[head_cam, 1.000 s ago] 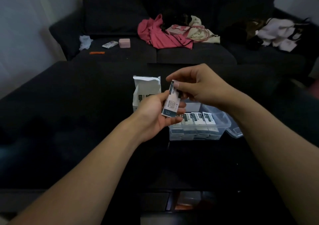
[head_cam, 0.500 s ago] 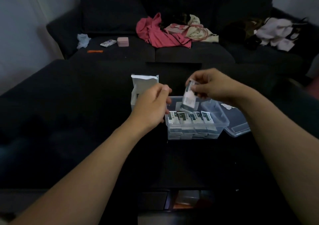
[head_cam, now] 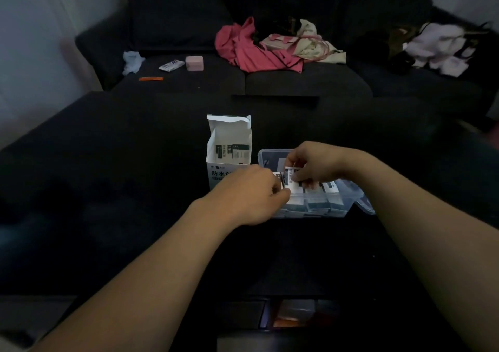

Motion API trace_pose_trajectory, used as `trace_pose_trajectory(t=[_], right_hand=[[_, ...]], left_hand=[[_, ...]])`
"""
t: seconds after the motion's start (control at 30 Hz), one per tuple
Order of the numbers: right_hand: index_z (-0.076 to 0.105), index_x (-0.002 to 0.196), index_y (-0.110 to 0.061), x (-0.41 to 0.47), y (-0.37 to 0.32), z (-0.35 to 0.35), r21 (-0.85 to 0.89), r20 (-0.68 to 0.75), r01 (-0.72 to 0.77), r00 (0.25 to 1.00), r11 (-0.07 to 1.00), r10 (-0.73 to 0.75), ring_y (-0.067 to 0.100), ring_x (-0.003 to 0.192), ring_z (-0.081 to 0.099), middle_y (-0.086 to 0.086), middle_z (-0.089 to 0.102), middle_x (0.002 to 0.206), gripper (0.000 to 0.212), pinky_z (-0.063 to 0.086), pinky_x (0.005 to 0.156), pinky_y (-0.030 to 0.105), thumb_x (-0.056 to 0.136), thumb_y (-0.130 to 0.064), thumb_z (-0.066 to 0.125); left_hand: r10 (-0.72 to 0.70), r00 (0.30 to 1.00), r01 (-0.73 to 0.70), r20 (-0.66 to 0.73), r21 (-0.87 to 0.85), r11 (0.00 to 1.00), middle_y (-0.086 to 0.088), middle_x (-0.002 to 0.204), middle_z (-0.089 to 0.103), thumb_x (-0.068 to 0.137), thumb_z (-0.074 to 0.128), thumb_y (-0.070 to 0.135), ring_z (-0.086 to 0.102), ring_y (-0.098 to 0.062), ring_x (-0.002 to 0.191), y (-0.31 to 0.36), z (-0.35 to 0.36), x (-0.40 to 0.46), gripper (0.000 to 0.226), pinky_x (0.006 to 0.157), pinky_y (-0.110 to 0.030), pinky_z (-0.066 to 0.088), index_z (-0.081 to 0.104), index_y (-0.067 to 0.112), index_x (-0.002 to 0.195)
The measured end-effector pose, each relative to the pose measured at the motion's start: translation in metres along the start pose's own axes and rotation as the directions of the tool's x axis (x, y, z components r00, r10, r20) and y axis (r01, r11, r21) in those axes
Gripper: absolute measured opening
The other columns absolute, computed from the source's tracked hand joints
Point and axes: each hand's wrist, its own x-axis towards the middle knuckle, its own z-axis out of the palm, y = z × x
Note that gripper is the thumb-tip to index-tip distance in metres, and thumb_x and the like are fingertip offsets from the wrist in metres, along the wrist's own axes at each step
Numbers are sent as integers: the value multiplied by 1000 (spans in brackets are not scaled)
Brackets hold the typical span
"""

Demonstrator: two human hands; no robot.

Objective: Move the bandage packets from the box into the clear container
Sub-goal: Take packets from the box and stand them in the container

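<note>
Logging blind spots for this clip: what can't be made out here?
- Head view: how many packets remain in the white box; its walls hide them.
- Left hand fingertips, curled out of sight at the clear container.
- Packet print: blurred under the right hand.

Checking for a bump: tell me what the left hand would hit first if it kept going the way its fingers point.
Most likely the bandage packets standing in the clear container. The left hand points right, at the container's near left corner, fingers already at the packets; depth is hard to judge.
</note>
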Motion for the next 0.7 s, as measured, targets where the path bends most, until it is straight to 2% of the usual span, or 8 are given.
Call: trace_pose_trajectory(t=[0.1, 0.2, 0.27, 0.47, 0.57, 0.63, 0.67, 0.7], right_hand=[[63, 104, -17, 3, -2, 4, -36, -23, -8, 1000, 999, 7, 14, 75, 68, 5, 69, 94, 14, 53, 68, 28, 94, -8, 64], [57, 129, -14, 3, -3, 7, -79, -44, -34, 999, 996, 30, 13, 75, 67, 5, 63, 115, 40, 52, 63, 24, 91, -8, 68], [52, 139, -14, 3, -4, 9, -114, -64, -24, 998, 993, 17, 13, 75, 66, 5, 59, 127, 53, 51, 60, 22, 89, -9, 71], [56, 134, -16, 10, 1, 11, -146, -95, -14, 996, 989, 0, 16, 84, 69, 5, 62, 124, 52, 54, 63, 25, 86, -10, 75], [55, 135, -16, 7, 1, 9, -125, -108, 10, 994, 992, -23, 13, 77, 67, 3, 61, 125, 53, 50, 57, 21, 86, -10, 74], [59, 131, -17, 1, -1, 3, -125, -189, 57, 979, 991, -81, 10, 79, 65, -1, 61, 123, 46, 49, 58, 19, 87, -11, 74], [63, 125, -17, -3, -3, -1, -113, -276, 106, 952, 988, -134, 7, 79, 65, -2, 64, 120, 39, 50, 58, 19, 88, -12, 73], [67, 118, -18, -8, -7, -3, -86, -379, 171, 905, 981, -191, 4, 78, 66, -3, 68, 114, 30, 52, 57, 18, 89, -14, 72]], left_hand=[[-19, 1000, 19, 18, 32, 999, 0, 88, 66, 101, 42, 55, 63, -15, 78, 3, 1, -2, 47, 72, -40, 56, 71, 20, 92], [-23, 1000, 21, 20, 73, 997, 0, 81, 61, 103, 38, 55, 59, -15, 71, 6, 1, -2, 49, 61, -33, 47, 65, 19, 82], [-16, 1000, 15, 15, 79, 997, 0, 77, 59, 103, 38, 54, 57, -14, 68, 6, 1, -2, 49, 56, -31, 39, 61, 20, 77], [-29, 999, 27, 37, 62, 998, 2, 76, 60, 103, 38, 56, 58, -12, 67, 6, -1, -2, 49, 56, -30, 38, 65, 20, 82], [4, 1000, -6, 25, 64, 998, 2, 78, 60, 104, 39, 54, 57, -10, 68, 9, -5, -5, 46, 56, -28, 37, 62, 22, 81], [65, 993, -64, -102, 13, 998, 4, 82, 62, 103, 41, 51, 59, -11, 73, 9, -13, -8, 40, 61, -31, 44, 60, 25, 79], [76, 964, -91, -254, -48, 995, 7, 83, 63, 101, 45, 49, 60, -10, 75, 6, -18, -10, 35, 66, -34, 48, 61, 27, 80], [35, 889, -105, -457, -130, 986, 9, 83, 65, 97, 49, 47, 61, -10, 75, 1, -25, -11, 29, 69, -35, 51, 65, 27, 81]])
